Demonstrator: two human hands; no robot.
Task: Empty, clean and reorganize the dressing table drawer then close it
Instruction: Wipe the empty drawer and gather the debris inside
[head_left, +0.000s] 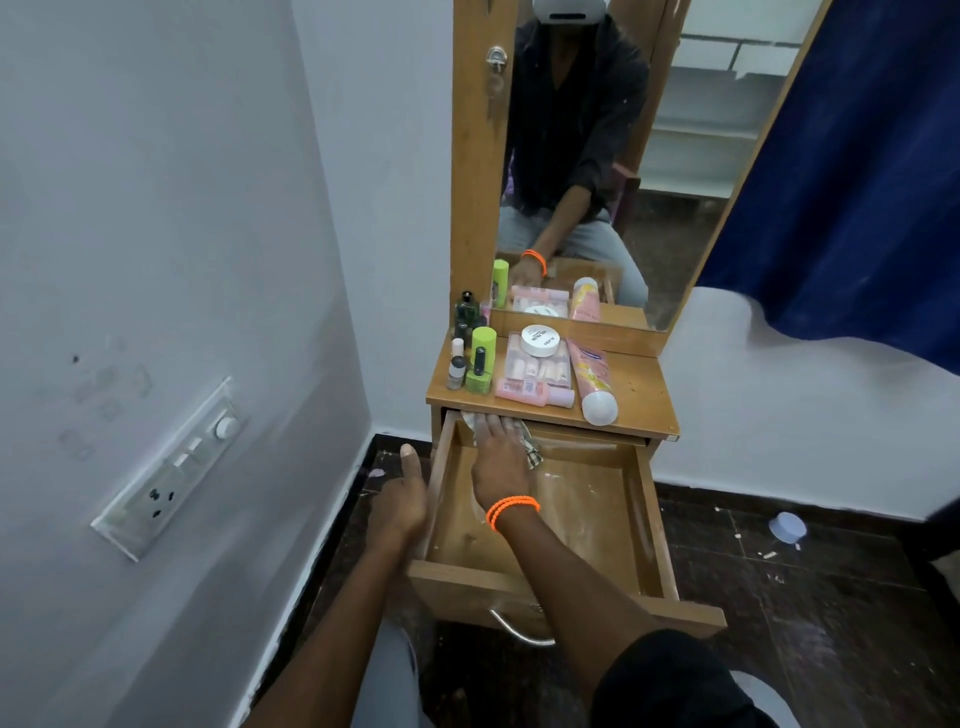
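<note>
The wooden drawer (597, 499) of the dressing table is pulled out, its floor bare and streaked with pale dust. My right hand (498, 457), with an orange band at the wrist, presses a checked cloth (532, 452) flat against the drawer's far left corner. My left hand (402, 499) holds the drawer's left wall from outside, thumb raised. On the tabletop (639, 395) stand small bottles, a green bottle (480, 361), a clear box of nails (537, 366) with a white jar (540, 340) on it, a pink bottle (530, 391) and a pink tube (592, 376).
A mirror (613, 156) rises behind the tabletop and reflects me. A white wall with a switch panel (171, 467) is close on the left. A blue curtain (857, 182) hangs at right. The dark tiled floor holds a small lilac cap (788, 527) and scattered crumbs.
</note>
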